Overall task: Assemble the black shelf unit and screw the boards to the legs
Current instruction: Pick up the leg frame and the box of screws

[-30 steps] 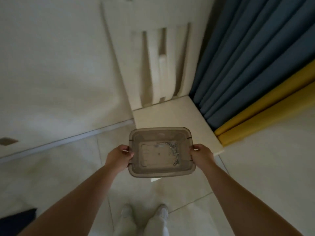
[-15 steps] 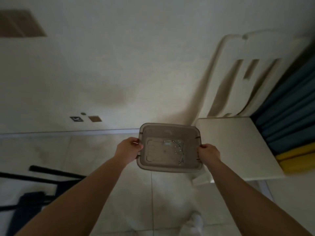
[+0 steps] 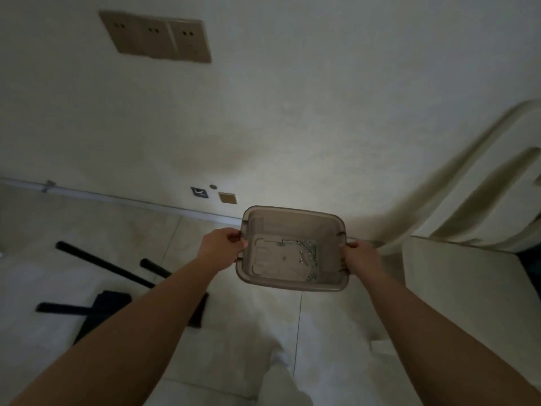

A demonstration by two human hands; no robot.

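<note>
I carry a translucent grey plastic bin in front of me at waist height. My left hand grips its left rim and my right hand grips its right rim. Several silver screws lie loose along the right side of the bin's floor. On the tiled floor at lower left lie black shelf parts: long black legs and a dark board, partly hidden behind my left forearm.
A white chair stands close on the right, against the wall. A wall socket panel is high on the white wall, with small stickers near the skirting. My white-trousered leg shows below the bin.
My view has swung left: the blue curtain has left the frame, the chair has slid to the right edge, and the black shelf parts have come into view. Both hands keep holding the bin.
</note>
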